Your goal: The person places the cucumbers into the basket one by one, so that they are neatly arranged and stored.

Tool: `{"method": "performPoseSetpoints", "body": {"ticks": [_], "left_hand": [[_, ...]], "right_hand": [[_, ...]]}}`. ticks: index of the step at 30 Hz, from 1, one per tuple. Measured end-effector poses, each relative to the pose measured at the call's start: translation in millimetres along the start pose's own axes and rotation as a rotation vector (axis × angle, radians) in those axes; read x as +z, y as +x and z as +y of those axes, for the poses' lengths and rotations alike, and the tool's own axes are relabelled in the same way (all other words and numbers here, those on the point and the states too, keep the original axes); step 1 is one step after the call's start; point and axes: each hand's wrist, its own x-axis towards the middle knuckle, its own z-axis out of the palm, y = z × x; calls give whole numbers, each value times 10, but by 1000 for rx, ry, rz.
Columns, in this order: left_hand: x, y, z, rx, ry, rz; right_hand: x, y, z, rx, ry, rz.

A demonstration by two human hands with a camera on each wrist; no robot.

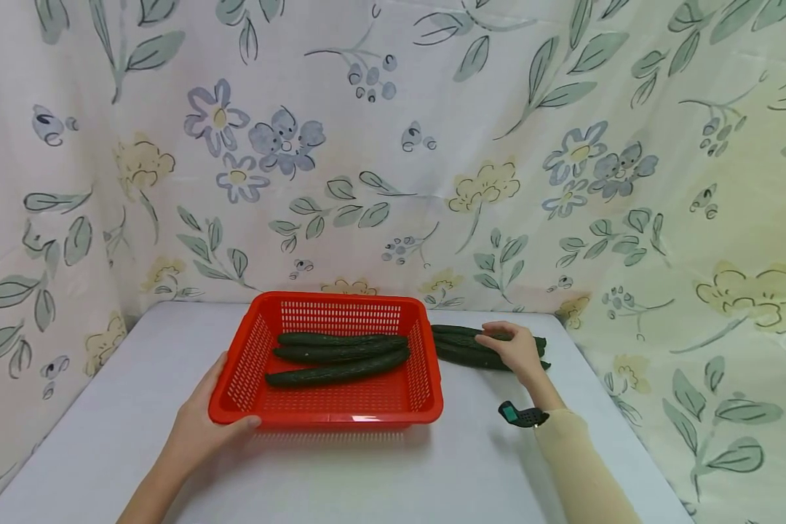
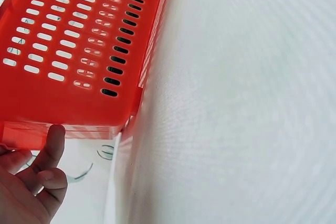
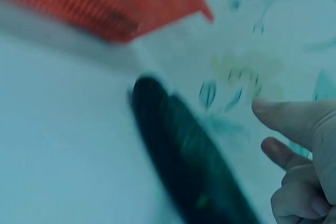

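Observation:
A red plastic basket (image 1: 393,418) with slotted walls sits on the table, three dark green cucumbers (image 1: 337,370) lying inside it. My left hand (image 1: 199,421) holds its front left corner, the thumb along the front rim and the fingers at the left side. In the left wrist view those fingers (image 2: 54,148) are bent against the basket's end. To the basket's right lies a group of cucumbers (image 1: 461,352), side by side. Over their right part hovers my right hand (image 1: 514,349); the right wrist view shows thumb and finger apart, beside a cucumber (image 3: 184,150), with nothing between them.
The white table (image 1: 340,484) runs back to a floral curtain (image 1: 367,145), which also hangs along both sides. A dark watch-like band (image 1: 522,415) is on the right wrist, by a pale yellow sleeve (image 1: 579,466).

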Motion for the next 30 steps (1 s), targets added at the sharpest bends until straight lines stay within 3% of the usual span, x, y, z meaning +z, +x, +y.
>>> {"method": "performPoseSetpoints", "body": {"ticks": [6, 11, 18, 30], "left_hand": [[5, 2, -17, 6, -2, 1], [3, -5, -1, 13, -9, 3], [-3, 0, 7, 28, -2, 14], [10, 15, -1, 16, 7, 14]], "right_hand": [[-22, -47, 366, 6, 9, 0], [-7, -88, 509, -23, 0, 4], [34, -146, 585, -167, -169, 38], [171, -163, 752, -465, -291, 167]]}}
